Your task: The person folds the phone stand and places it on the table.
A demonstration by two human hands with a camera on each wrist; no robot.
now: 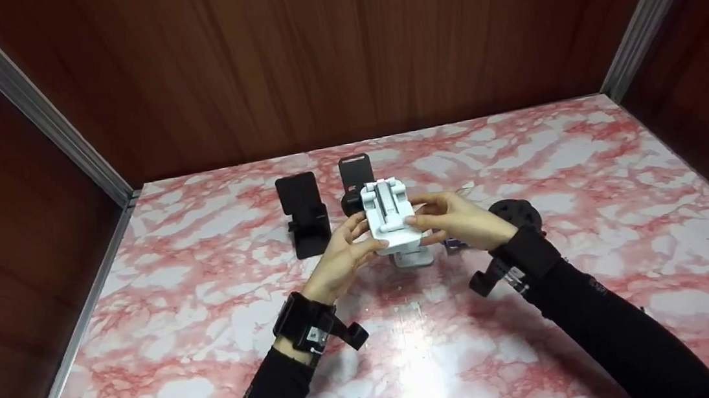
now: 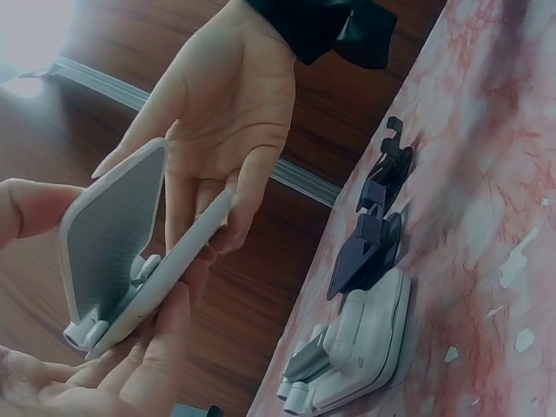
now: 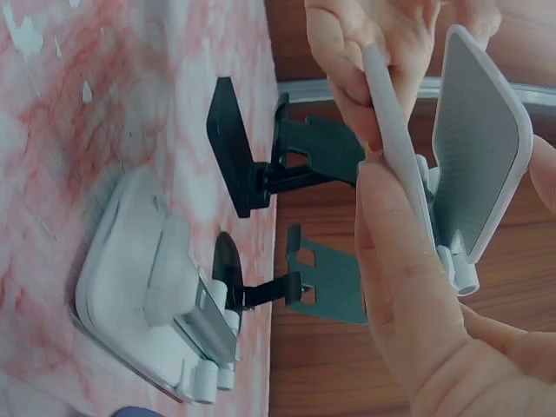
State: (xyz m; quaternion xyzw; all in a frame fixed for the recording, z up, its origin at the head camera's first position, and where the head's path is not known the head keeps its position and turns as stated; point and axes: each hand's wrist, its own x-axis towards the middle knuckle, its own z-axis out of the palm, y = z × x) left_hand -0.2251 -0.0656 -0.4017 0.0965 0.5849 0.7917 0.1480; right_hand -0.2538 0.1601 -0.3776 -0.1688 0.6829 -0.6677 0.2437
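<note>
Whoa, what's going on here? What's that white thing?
A person's left hand and right hand are holding a white folding stand above the table, its two plates angled apart. Another white stand sits on the table below. Farther back are a black stand and a second black stand.

A raised phone stand [image 1: 390, 221] sits between the left hand [image 1: 348, 251] and right hand [image 1: 460, 215], above the surface [image 1: 643, 223]. In the head view, a lower phone stand [image 1: 415, 259] lies on the surface just before it, partly hidden. Behind and slightly left is a rear phone stand [image 1: 357, 171]; farther left stands another phone stand [image 1: 302, 194]. A round object [image 1: 515, 209] lies rightward, beyond the right wrist.
</note>
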